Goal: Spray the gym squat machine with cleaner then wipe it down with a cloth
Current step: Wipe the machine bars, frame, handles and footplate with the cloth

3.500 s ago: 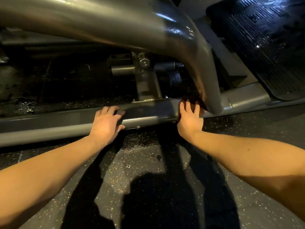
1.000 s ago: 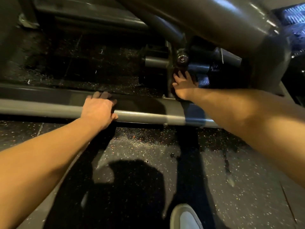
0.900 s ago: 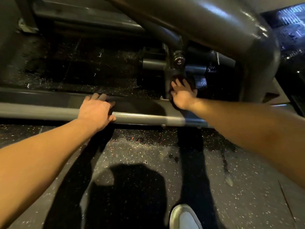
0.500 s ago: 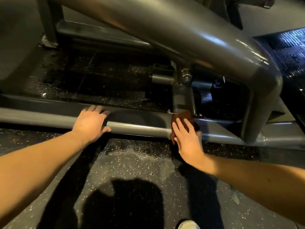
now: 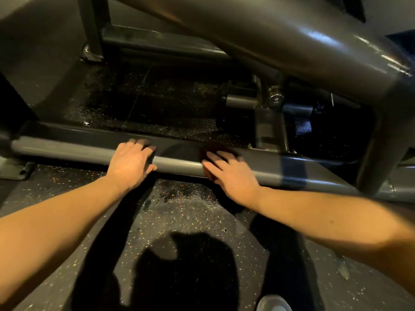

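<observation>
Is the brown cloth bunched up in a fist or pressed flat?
Flat: the right hand presses the brown cloth onto the grey metal bar, fingers straight; only its edge shows.

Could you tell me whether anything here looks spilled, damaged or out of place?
Only a wet, darker patch on the rubber floor, just in front of the frame rail; it is likely cleaner run-off. Nothing looks damaged or askew.

big tube (image 5: 292, 41): painted metal, smooth, pretty glossy, with bright highlights
lower rail (image 5: 78, 151): grey painted metal, smooth, more satin
bolt (image 5: 275, 99): bare shiny metal
floor (image 5: 190, 221): speckled rubber, matt and grainy, with a wet-looking sheen behind the rail
cloth (image 5: 213, 148): brownish fabric, blurry
</observation>
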A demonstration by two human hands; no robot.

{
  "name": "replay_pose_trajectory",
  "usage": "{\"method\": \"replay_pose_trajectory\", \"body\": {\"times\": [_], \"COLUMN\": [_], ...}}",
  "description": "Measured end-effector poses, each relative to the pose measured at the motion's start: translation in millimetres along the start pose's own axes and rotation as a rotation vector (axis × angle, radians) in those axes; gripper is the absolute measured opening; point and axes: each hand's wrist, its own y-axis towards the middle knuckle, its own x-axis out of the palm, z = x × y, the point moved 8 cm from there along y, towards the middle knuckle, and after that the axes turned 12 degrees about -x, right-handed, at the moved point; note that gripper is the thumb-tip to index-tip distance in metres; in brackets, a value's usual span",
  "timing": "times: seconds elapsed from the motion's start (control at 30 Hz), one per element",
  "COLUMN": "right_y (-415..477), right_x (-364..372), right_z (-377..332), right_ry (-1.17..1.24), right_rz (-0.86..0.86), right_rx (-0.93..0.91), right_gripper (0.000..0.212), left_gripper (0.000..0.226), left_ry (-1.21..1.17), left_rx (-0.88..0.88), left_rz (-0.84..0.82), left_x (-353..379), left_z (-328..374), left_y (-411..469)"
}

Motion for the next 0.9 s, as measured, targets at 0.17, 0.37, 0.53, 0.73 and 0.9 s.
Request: {"method": "replay_pose_trajectory", "body": {"times": [0.17, 0.37, 0.53, 0.73, 0.9], "right_y": [-71, -17, 60, 128, 73], "right_x": [3, 14, 6, -6, 0], "right_z": [49, 25, -24, -67, -36], "right_ry": [-0.12, -0.088, 0.027, 0.134, 0.044], "right_rz": [0.044, -0.053, -0.041, -0.008, 0.026], "right_rx": [0.114, 0.137, 0.094, 0.038, 0.002], "right_gripper": [0.073, 0.081, 0.082, 0.082, 0.081], "left_gripper": [0.07, 0.067, 0.06, 0.06, 0.06], "left_ry": [0.0, -0.089, -0.158, -0.164, -0.186], "left_rx": [-0.024, -0.092, -0.163, -0.183, -0.179], "left_rz": [0.016, 0.007, 0.039, 0.029, 0.053], "left_x": [7, 19, 26, 26, 27], "left_z": [-12, -39, -70, -71, -71], "left_y": [6, 7, -3, -4, -3]}}
